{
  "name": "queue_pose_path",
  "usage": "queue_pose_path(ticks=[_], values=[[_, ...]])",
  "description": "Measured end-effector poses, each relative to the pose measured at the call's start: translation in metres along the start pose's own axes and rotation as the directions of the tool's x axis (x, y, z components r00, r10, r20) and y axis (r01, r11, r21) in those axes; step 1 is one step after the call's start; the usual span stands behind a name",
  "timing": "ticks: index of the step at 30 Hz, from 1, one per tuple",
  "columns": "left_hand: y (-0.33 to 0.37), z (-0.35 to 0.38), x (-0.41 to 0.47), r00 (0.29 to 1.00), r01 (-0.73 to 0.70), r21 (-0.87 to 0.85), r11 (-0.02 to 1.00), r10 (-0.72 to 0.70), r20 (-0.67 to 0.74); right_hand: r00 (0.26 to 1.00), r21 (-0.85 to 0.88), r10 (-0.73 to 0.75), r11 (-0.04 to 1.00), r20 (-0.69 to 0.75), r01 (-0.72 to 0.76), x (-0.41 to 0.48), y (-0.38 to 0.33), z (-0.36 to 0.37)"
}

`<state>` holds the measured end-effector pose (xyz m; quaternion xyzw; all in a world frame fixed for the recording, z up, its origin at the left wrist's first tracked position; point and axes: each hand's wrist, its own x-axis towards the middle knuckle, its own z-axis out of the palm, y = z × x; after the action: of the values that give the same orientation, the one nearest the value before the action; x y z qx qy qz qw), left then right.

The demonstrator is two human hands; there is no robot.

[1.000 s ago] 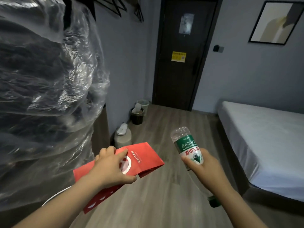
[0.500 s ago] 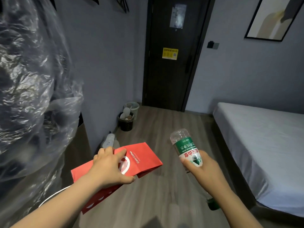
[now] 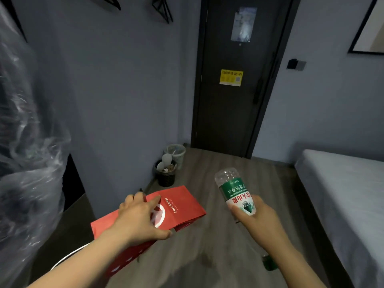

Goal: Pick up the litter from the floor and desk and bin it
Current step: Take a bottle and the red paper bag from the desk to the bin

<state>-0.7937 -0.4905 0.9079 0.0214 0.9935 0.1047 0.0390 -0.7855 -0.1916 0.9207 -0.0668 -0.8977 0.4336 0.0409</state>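
Your left hand is clamped on a flat red paper bag, thumb on the near edge and fingers spread over the top face. White letters on the bag read "Cotti Coffee", beside a white ring logo partly under your fingers. Your right hand grips a clear plastic bottle upside down: its base points up and away from you, and its green cap shows below your wrist. The bottle's label is green above and white below, with red Chinese characters and a green triangular mark; the small print is too fine to read.

Both items hang above the wood floor. Ahead, against the left wall, stands a black bin already holding pale rubbish, and just behind it a pale bucket. The dark door carries a yellow sticker reading "Wi-Fi" and a paper notice above it that you cannot read. A bed lies to the right, crinkled clear plastic to the left.
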Motion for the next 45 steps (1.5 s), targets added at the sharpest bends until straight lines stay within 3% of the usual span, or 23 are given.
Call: queue_pose_path(ticks=[15,34,45], values=[[-0.057,-0.001,0.295,0.994,0.088,-0.051,0.995,-0.084,0.07,0.999,-0.056,0.02,0.998,0.048,-0.017,0.294,-0.028,0.076],[-0.099,-0.001,0.627,0.954,0.207,0.058,0.977,-0.215,0.209,0.986,-0.126,0.037,0.992,0.16,-0.017,0.639,-0.041,0.157],[-0.102,0.004,0.788,0.908,0.294,0.228,0.928,-0.346,0.237,0.962,-0.118,0.014,0.993,0.274,0.019,0.845,-0.041,0.182]])
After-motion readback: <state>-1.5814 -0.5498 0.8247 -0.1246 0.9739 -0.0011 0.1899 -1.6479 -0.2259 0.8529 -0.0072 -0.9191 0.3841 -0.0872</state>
